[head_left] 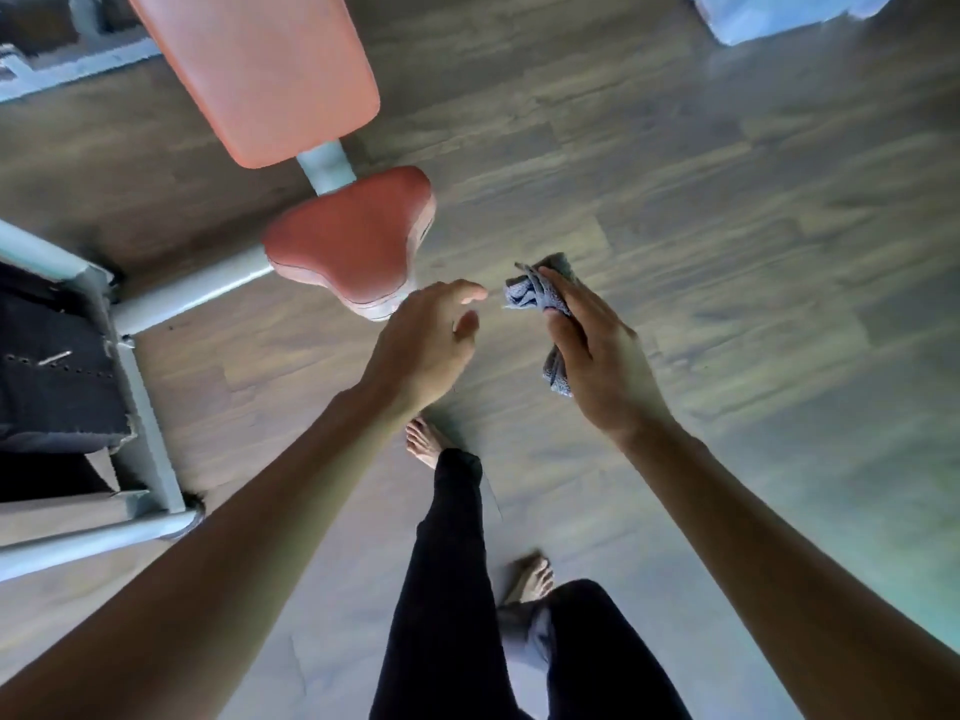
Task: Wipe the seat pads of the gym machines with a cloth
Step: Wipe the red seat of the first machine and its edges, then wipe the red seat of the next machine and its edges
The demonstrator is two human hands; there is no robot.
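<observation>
Both forearms (249, 517) stretched forward, nearly level. Left hand (423, 345) slack, fingers loosely apart, empty, just beside the seat pad (353, 236). Right hand (597, 356) clamped round the bunched grey cloth (537, 293), apart from the pad.

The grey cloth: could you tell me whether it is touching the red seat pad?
Apart. The head view shows bare wooden floor between the grey cloth, gripped by the right hand, and the red seat pad.

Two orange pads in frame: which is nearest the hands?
The smaller, darker red seat pad, just beyond the left hand; the larger, paler back pad lies farther off, at the top of the frame.
</observation>
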